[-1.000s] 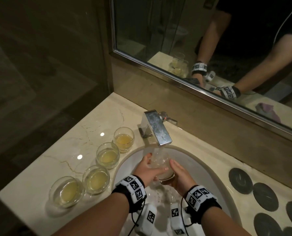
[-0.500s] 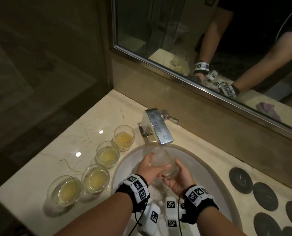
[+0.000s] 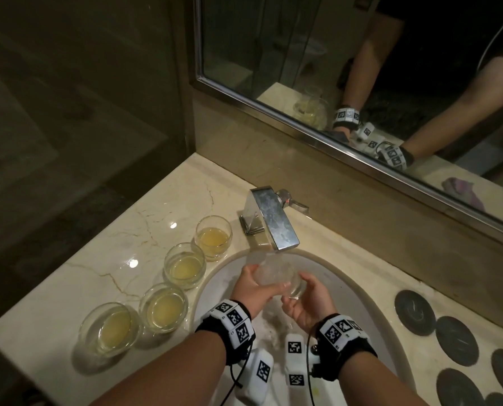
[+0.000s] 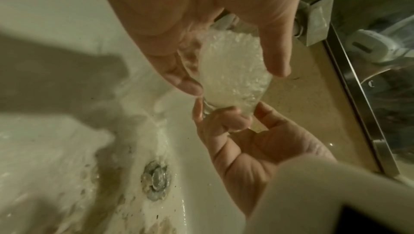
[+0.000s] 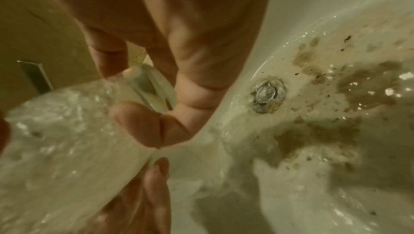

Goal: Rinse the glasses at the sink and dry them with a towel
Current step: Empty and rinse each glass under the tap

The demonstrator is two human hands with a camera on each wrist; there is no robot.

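Left hand point(image 3: 251, 288) grips the side of a clear glass point(image 3: 276, 273), thumb on one flank and fingers point(image 4: 188, 81) curled round the other. Right hand point(image 3: 304, 303) cups the thick base of the same glass, its fingers point(image 5: 156, 124) bent around the bottom edge and pinching it. Both hands thus clasp one glass between them, above the sink point(image 3: 358, 291) bowl and directly below the tap point(image 3: 273, 219) spout.

The glass lies tilted: its long axis runs from the base, at the right hand, up toward the mouth, which points at the spout. Water fills it with white froth and spills over the left fingers into the bowl. In the left wrist view the foaming body point(image 4: 233, 71) of the glass sits between thumb and fingers, base downward against the right fingertips.

Beneath the hands, the drain point(image 4: 155, 180) lies in the wet bowl, with brownish flecks and patches around it.

On the counter point(image 3: 68, 273) left of the sink stand four more glasses point(image 3: 213, 237) in a curved row, each holding a shallow layer of yellowish liquid. Dark round coasters point(image 3: 414, 316) lie on the counter to the right. A mirror point(image 3: 303, 39) behind the tap reflects both forearms and a purple cloth point(image 3: 461, 189).
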